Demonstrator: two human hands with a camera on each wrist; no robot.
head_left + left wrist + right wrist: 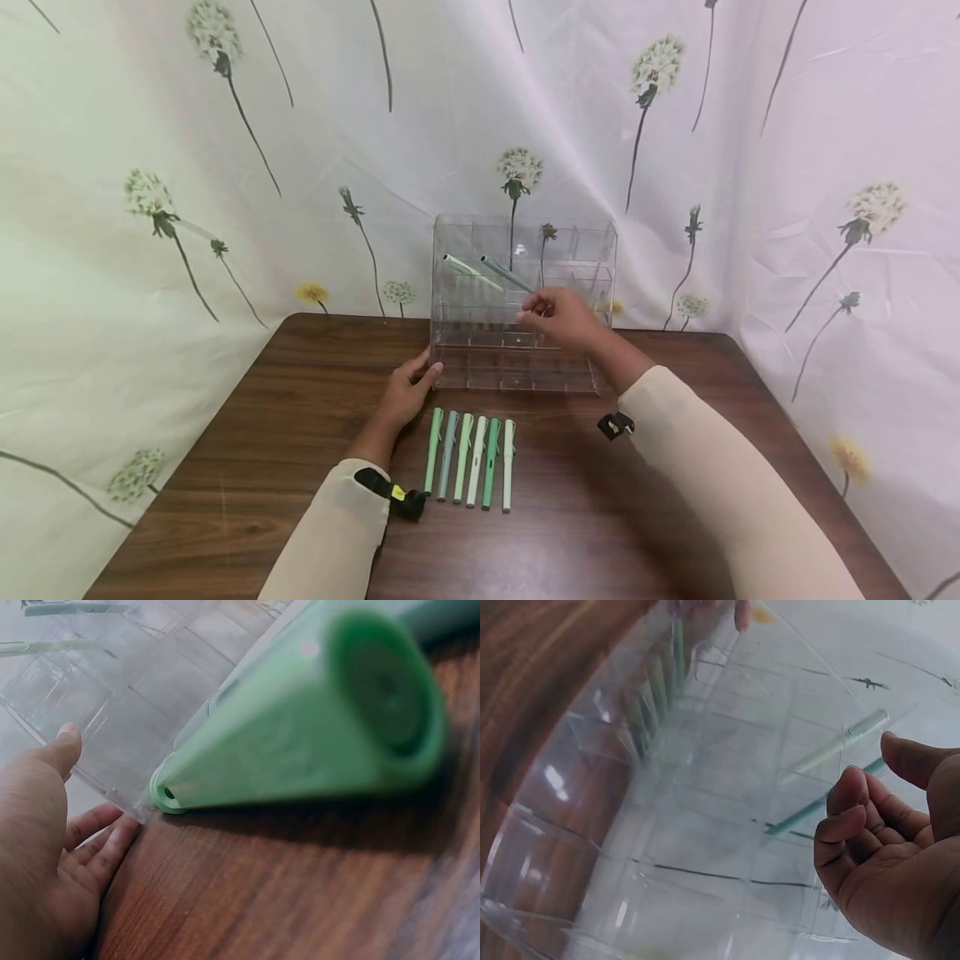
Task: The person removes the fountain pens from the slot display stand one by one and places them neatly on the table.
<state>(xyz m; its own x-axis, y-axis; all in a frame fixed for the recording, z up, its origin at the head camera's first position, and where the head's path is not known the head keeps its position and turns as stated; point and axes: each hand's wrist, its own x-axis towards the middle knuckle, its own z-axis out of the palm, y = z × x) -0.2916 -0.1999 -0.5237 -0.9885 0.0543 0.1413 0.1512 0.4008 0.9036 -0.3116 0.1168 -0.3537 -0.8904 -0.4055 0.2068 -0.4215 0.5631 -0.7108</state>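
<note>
A clear tiered organizer (517, 337) stands at the back of the table. My left hand (408, 392) holds its lower left edge, the thumb (69, 739) in front and the other fingers around the side. Two pens lean in the upper part: a pale green pen (471, 272) at the left and a grey-teal pen (504, 271) beside it. My right hand (562, 317) hovers before the grey-teal pen's lower end, fingers loosely bent. In the right wrist view, thumb and forefinger are apart and the grey-teal pen (799, 816) shows behind them.
Several pens lie in a row on the wooden table (262, 467) in front of the organizer, among them a light green pen (433, 450), a grey-blue pen (447, 457) and a dark green pen (491, 463). A flower-printed curtain (300, 150) hangs close behind.
</note>
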